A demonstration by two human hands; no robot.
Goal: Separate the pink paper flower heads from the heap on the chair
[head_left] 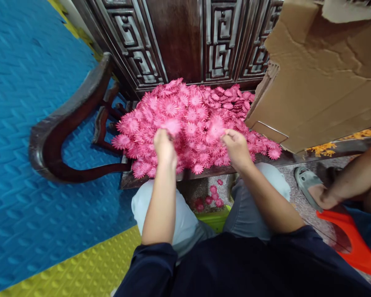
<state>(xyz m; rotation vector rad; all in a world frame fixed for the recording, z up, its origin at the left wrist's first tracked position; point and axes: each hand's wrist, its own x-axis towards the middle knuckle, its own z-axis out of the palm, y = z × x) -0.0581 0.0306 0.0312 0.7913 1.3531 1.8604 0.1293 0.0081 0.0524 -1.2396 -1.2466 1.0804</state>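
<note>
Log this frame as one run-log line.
left hand: pinching pink flower | right hand: pinching flower at pile | pile on wooden seat | cardboard box right

Even, soft daylight, no glare; motion blur on flower above left hand (164, 145) (fingertips smeared); strong wide-angle bending at edges.

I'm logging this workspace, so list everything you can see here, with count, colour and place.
flowers: a heap, too many to count, pink, on the bench seat
fallen flowers: a few, pink, on the floor between the knees
bench: one, dark carved wood, behind and under the heap
cardboard: one, brown, upper right, leaning over the seat
orange bits: several, under the cardboard
mats: blue with yellow, left floor
other person's leg and sandal: far right
stool: orange, lower right
left hand: in the heap, pinching a flower
right hand: in the heap, pinching a flower
</note>
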